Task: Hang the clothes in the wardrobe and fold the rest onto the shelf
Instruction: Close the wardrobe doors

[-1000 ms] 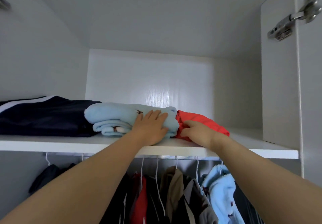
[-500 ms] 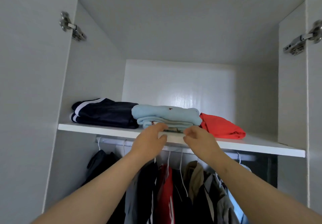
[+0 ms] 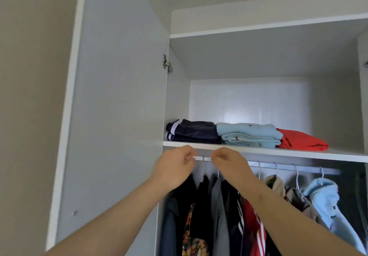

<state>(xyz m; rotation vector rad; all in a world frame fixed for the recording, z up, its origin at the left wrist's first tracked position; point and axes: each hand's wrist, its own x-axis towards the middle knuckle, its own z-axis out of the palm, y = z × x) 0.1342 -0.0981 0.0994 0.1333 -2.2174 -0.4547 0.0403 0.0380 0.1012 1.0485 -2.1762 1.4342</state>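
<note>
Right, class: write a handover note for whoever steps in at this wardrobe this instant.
Hands: left hand and right hand raised below the white shelf, fingers curled; any hold unclear.
Shelf: folded navy white-striped garment, folded light blue fleece, folded red garment, side by side.
Metal rail: mixed clothes on hangers.
Done: three folds shelved.
Left: no loose clothes in view; check elsewhere.

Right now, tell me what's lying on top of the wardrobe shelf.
On the shelf, three folded piles side by side: a navy garment with white stripes at left, a light blue garment in the middle, a red garment at right. Whatever lies behind them is covered.
</note>
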